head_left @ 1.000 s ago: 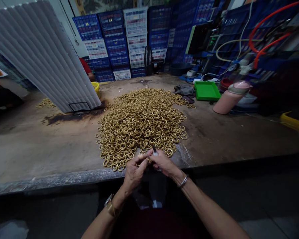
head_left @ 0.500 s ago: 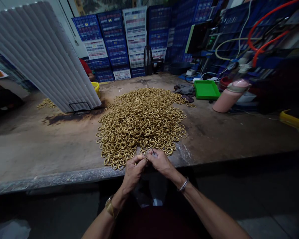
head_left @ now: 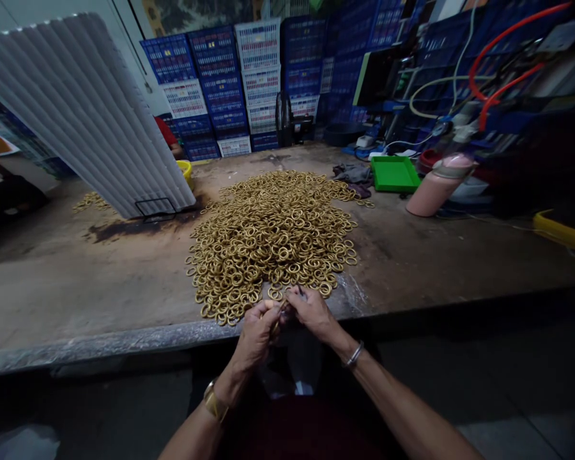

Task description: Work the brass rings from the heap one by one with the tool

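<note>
A big heap of brass-coloured metal rings is spread over the worktable and reaches almost to its front edge. Just past the heap's near side, both hands meet at that edge. My left hand is closed, with a brass ring pinched in its fingers. My right hand grips a thin dark tool, whose tip sticks up between thumb and forefinger; its kind is unclear. The right fingertips are against or very near the left ones, and the contact point is partly hidden.
At the left, a tall corrugated white panel leans in a wire stand. Behind it are a yellow container and a person's red sleeve. A green tray and pink bottle stand right. Stacked crates line the back.
Both hands stay at the table edge, with small finger shifts; the ring in my left hand shows more clearly now. The view has tilted slightly. The heap looks the same.
</note>
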A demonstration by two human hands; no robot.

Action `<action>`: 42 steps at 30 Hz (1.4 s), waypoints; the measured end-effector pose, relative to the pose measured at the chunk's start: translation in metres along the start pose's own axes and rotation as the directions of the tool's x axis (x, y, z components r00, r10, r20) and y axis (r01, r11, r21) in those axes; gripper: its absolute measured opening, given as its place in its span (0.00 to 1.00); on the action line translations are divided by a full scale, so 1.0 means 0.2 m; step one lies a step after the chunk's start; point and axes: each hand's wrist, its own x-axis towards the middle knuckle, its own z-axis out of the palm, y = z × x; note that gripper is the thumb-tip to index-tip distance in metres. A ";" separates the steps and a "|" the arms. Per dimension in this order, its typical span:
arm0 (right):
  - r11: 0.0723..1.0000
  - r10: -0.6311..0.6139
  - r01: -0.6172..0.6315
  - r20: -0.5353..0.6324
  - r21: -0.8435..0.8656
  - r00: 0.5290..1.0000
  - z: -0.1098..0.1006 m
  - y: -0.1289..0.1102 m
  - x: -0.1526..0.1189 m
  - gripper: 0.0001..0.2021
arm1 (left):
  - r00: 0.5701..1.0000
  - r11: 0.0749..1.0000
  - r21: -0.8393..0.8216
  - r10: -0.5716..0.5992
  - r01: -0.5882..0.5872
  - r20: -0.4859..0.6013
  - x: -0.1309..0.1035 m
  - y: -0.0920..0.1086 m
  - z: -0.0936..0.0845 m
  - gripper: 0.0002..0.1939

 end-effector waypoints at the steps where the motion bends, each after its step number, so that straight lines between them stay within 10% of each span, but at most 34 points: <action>1: 0.996 -0.048 0.046 -0.027 -0.079 0.998 0.00 0.00 0.00 0.11 | 1.000 1.000 0.010 0.008 -0.008 -0.009 0.00 0.00 0.00 0.16; 6: 0.848 -0.242 0.263 0.104 -0.461 0.965 0.00 0.03 -0.04 0.06 | 0.996 0.993 0.092 0.078 -0.074 -0.041 0.00 0.00 0.01 0.15; 16: 0.662 -0.200 0.324 0.258 -0.675 0.945 -0.01 -0.02 -0.09 0.08 | 0.984 0.965 0.218 0.163 -0.145 -0.069 0.00 -0.02 -0.02 0.12; 23: 0.561 -0.164 0.153 0.072 -0.814 0.984 -0.03 0.03 -0.03 0.10 | 0.995 0.977 0.213 -0.017 -0.004 0.099 -0.16 -0.01 0.00 0.13; 29: 0.510 -0.139 0.004 -0.078 -0.860 0.987 -0.03 0.01 0.02 0.11 | 0.950 0.930 0.236 -0.306 0.283 0.066 -0.16 -0.26 -0.09 0.13; 42: 0.486 -0.116 -0.019 -0.087 -0.874 0.989 0.00 0.00 0.06 0.07 | 0.954 0.785 0.548 -0.284 0.288 -0.094 0.00 -0.62 -0.24 0.23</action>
